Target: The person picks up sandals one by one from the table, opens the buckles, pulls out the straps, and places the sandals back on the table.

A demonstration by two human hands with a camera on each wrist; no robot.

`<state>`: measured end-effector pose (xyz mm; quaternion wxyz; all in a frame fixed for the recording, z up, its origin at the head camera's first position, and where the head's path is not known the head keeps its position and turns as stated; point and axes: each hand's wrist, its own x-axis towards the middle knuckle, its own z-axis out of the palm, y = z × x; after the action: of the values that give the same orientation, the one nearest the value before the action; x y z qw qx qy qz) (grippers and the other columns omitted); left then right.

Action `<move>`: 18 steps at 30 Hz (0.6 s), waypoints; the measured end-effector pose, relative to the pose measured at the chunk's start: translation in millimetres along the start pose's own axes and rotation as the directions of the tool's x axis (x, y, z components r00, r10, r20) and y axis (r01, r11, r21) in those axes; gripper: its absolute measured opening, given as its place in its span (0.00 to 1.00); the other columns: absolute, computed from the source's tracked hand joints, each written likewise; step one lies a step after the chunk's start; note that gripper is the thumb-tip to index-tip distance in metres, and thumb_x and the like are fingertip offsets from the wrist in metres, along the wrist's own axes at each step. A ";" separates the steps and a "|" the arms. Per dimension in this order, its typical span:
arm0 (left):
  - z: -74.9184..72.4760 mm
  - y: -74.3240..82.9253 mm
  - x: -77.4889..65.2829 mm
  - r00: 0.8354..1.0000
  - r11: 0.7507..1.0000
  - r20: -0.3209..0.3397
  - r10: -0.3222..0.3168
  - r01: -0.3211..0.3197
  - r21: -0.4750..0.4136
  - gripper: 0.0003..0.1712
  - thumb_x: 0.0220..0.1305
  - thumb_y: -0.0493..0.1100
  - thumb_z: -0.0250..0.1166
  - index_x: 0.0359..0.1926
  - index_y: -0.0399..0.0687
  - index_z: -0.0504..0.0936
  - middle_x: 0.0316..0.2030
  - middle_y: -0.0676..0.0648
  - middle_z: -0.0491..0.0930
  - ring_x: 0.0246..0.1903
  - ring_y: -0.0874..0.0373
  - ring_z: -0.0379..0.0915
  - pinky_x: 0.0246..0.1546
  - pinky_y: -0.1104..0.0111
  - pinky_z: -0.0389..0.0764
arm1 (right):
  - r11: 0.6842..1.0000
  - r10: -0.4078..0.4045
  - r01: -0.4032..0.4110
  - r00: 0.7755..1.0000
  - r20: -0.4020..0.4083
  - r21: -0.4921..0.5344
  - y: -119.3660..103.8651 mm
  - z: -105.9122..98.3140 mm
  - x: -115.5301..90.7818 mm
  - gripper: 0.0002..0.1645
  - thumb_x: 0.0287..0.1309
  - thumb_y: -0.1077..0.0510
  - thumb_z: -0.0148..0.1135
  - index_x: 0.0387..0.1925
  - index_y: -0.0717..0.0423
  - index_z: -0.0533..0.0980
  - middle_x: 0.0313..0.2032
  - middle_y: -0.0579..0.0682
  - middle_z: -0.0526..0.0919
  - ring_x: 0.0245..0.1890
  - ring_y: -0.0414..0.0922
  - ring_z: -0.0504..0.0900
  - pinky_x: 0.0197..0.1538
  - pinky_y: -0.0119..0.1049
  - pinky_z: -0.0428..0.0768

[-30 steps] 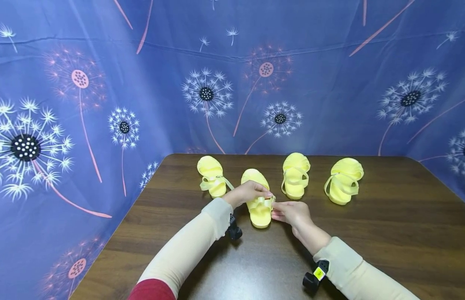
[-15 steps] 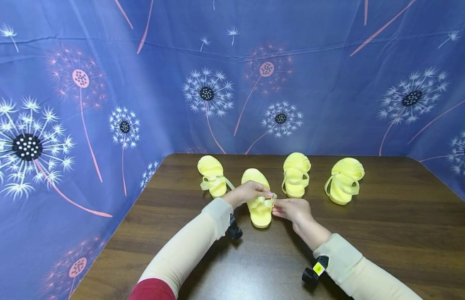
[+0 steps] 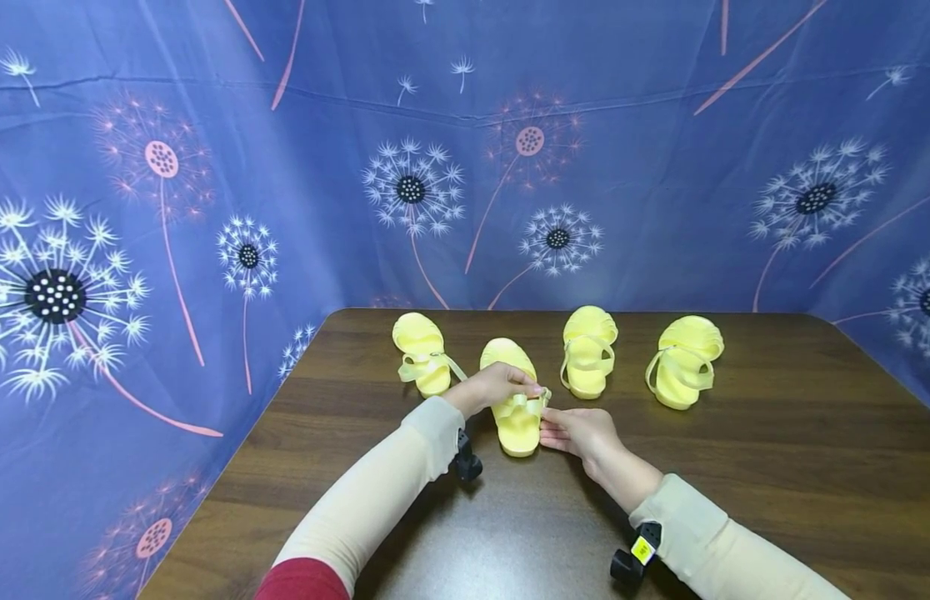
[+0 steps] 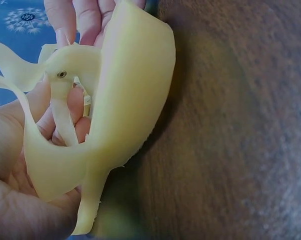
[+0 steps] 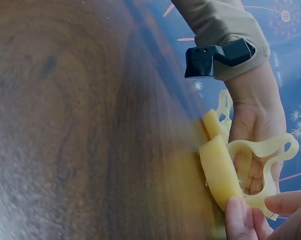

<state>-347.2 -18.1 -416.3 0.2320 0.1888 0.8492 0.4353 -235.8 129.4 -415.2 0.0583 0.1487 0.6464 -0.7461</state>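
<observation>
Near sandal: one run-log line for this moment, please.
left hand: holds near sandal at strap | right hand: holds same sandal's side | three other sandals: on table, farther back

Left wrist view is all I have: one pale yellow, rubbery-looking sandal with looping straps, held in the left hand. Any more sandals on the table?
Observer: Yes, the head view shows three more pale yellow strappy sandals on the brown wood-grain table.

Operator: How do they sit around mine?

Observer: The leftmost sandal is to the left of the held sandal; the other two are to its right.

Operator: Is my bare right hand touching either of those two?

Observer: No. In the head view a strip of table shows between the right hand and the nearer one.
</observation>
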 end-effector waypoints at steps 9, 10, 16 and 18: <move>-1.3 0.0 -2.2 1.000 1.000 0.011 0.005 -0.005 -0.020 0.16 0.63 0.53 0.66 0.44 0.47 0.87 0.45 0.51 0.85 0.55 0.56 0.74 0.62 0.61 0.72 | 1.000 -0.013 0.013 1.000 -0.021 -0.012 0.4 2.5 2.0 0.14 0.61 0.68 0.59 0.44 0.78 0.75 0.19 0.50 0.84 0.22 0.39 0.83 0.31 0.31 0.85; -1.5 0.2 -2.5 1.000 1.000 0.010 0.002 -0.002 -0.016 0.16 0.63 0.53 0.66 0.44 0.47 0.87 0.45 0.52 0.85 0.55 0.56 0.74 0.61 0.61 0.72 | 1.000 -0.015 0.015 1.000 -0.024 -0.013 0.1 2.6 2.2 0.14 0.61 0.68 0.60 0.44 0.78 0.75 0.19 0.50 0.84 0.22 0.39 0.83 0.31 0.31 0.85; -1.0 1.0 -3.8 1.000 1.000 -0.005 0.021 -0.021 -0.021 0.15 0.63 0.51 0.66 0.43 0.45 0.87 0.44 0.50 0.85 0.47 0.62 0.75 0.52 0.69 0.75 | 0.999 -0.037 0.036 0.999 -0.037 -0.018 -5.1 0.8 6.0 0.12 0.60 0.66 0.62 0.40 0.76 0.77 0.19 0.49 0.83 0.22 0.39 0.83 0.31 0.31 0.85; -0.5 1.0 -4.0 1.000 0.999 -0.005 0.030 -0.030 -0.030 0.15 0.63 0.50 0.67 0.43 0.44 0.87 0.44 0.49 0.85 0.43 0.64 0.74 0.48 0.72 0.75 | 0.999 -0.040 0.039 0.999 -0.035 -0.019 -6.6 0.0 7.0 0.12 0.61 0.66 0.61 0.39 0.75 0.77 0.20 0.49 0.83 0.22 0.39 0.83 0.32 0.31 0.85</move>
<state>-344.1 -19.9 -414.3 0.2263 0.1971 0.8401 0.4519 -244.3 131.2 -411.0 0.0336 0.1487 0.6570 -0.7383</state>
